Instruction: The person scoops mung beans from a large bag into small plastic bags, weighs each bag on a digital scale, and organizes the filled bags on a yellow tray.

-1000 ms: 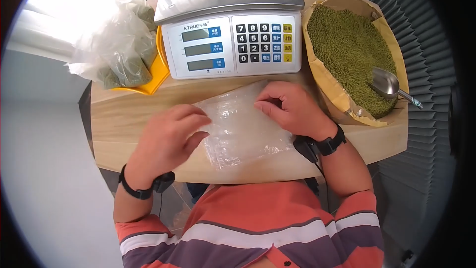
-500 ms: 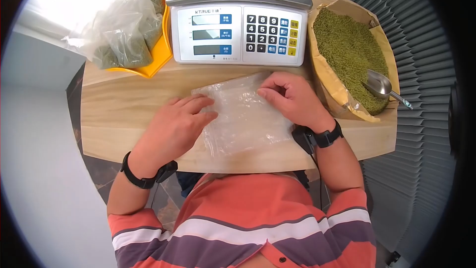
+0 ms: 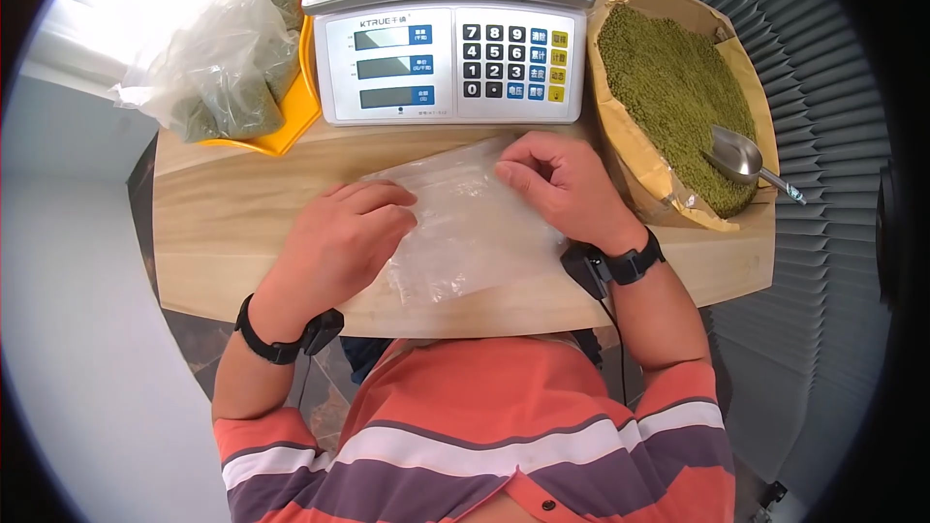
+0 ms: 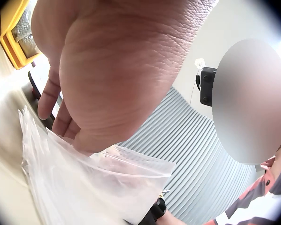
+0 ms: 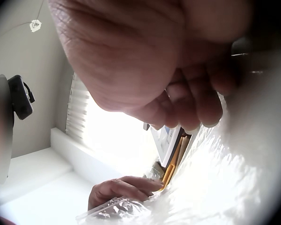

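A clear plastic bag lies flat at the front of the wooden table, looking like a thin stack of several. My left hand is at its left edge, thumb and fingers pinching the film; in the left wrist view the lifted edge of the bag meets the thumb tip. At the upper right corner my right hand has curled fingers, with thumb and forefinger together on the plastic. From the right wrist, the fingertips hang over the shiny film.
A weighing scale stands behind the bag. To the right, an open paper sack holds green beans and a metal scoop. At the left, filled plastic bags sit in a yellow tray.
The left hand has moved a little up along the bag's left edge, and its fingers have closed in on the film. The right hand keeps its place at the upper right corner.
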